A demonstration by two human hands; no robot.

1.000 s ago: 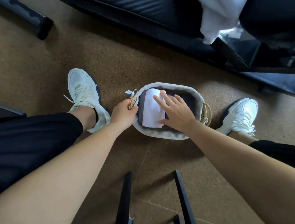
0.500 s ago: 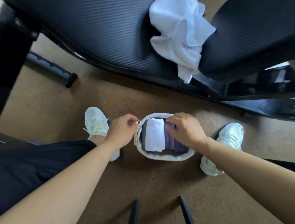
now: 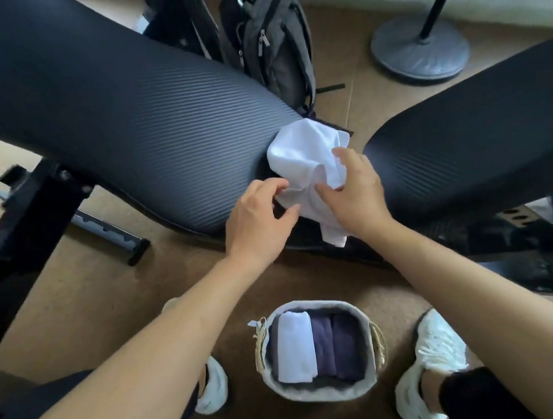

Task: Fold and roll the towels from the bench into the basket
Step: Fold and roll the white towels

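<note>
A crumpled white towel lies in the gap between the two black ribbed pads of the bench. My left hand pinches the towel's lower left edge. My right hand grips its right side, fingers curled into the cloth. On the floor between my feet stands the small grey basket. It holds a rolled white towel at the left and two rolled dark purple towels beside it.
A grey backpack leans behind the bench. A round grey stand base with a black pole sits at the back right. The bench's black metal frame runs down the left. My white shoes flank the basket.
Both hands left the basket and rose to the white towel on the bench. The view tilted up, so the basket now sits low in the frame.
</note>
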